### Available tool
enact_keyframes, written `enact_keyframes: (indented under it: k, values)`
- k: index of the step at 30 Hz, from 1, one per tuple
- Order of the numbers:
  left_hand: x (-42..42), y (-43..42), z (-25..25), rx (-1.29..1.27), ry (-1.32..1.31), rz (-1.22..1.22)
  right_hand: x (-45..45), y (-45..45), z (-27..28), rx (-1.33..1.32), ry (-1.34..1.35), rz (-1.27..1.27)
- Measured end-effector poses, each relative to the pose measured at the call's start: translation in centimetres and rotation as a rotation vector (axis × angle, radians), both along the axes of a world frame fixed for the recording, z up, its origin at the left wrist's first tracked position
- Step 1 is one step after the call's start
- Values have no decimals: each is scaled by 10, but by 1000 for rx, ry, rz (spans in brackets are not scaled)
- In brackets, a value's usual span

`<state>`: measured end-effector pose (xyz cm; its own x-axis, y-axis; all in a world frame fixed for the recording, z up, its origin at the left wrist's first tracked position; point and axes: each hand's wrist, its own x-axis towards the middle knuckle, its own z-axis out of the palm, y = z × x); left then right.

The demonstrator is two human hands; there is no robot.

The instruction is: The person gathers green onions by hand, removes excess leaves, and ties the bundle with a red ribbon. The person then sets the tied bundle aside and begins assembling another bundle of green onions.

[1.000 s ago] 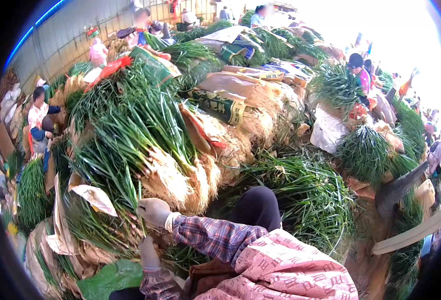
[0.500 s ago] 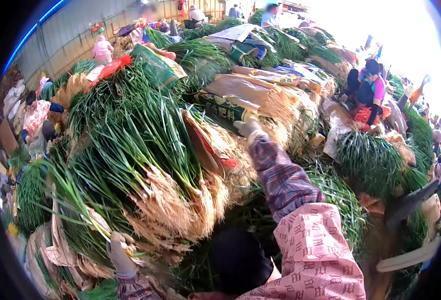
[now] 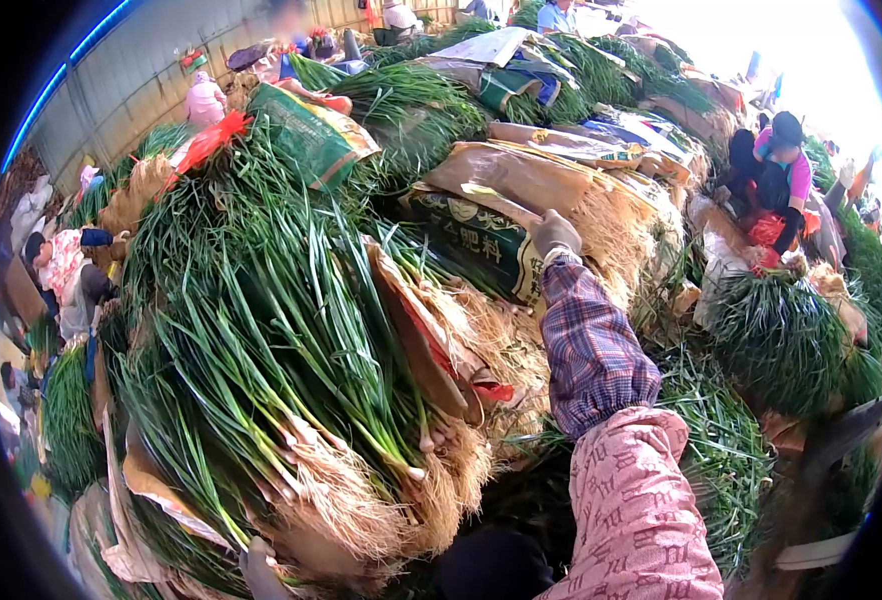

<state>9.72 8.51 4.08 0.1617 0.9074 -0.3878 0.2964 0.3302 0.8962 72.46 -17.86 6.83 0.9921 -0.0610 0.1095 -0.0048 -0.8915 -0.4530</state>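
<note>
A heap of green garlic [image 3: 261, 330] with long pale roots lies in front of me. My left hand [image 3: 260, 572], gloved and partly cut off at the bottom edge, is closed at the root end of a green garlic stalk [image 3: 223, 512]. My right hand [image 3: 556, 235], also gloved, is closed on the edge of a brown and dark-green printed sack [image 3: 466, 240]. That sack lies over another bundle, whose roots [image 3: 621, 225] show beside my hand. Between the two bundles stands a folded sack edge [image 3: 416, 315] with a red lining.
A green sack [image 3: 316, 135] and a red bag [image 3: 206, 150] lie on the pile behind. At right a person [image 3: 781, 175] crouches by another garlic bundle [image 3: 781, 330]. Other people [image 3: 66, 265] sit along the left and back, near a metal wall [image 3: 151, 80]. Loose leaves [image 3: 716, 430] cover the ground.
My right hand has gone from reaching with extended fingers to closing on the sack's edge, further right. The left hand has sunk lower in view, and the stalks it raised are down against the heap.
</note>
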Motion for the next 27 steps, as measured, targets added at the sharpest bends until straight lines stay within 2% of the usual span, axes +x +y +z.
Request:
enact_keyframes:
  k: [5,8,10,12,14,16,18,19,22,23,24,25,26,27]
  values:
    - [1,-3,3,-23,-6,31,-14,27,-30,151,-11,204]
    - [0,-6,3,-25,-13,52,-68,56,-39,225,-40,329]
    - [1,-9,9,-78,-9,17,-118,58,-35,239,48,434]
    - [3,-9,13,-128,-12,-30,-146,53,-57,98,67,647]
    - [6,-13,10,-142,-56,-21,-191,47,-50,-52,-2,884]
    - [12,-22,18,-110,-73,-25,-228,58,-64,-81,103,946]
    - [12,-21,16,-66,-100,-114,-255,60,-86,173,-176,1023]
    - [15,-21,17,-58,-97,-110,-263,60,-83,100,-22,955]
    - [12,-24,21,-47,-69,-84,-266,50,-76,148,-44,847]
    - [11,-25,24,-53,-49,-79,-267,40,-54,158,83,860]
    - [10,-25,26,-60,-28,-75,-268,30,-48,207,35,869]
    - [5,-14,14,6,-218,-176,-272,15,-29,276,-5,965]
    - [6,-16,22,5,-193,-146,-270,-1,-12,343,-49,1058]
    - [9,-21,35,2,-167,-118,-247,-12,-34,489,-205,1030]
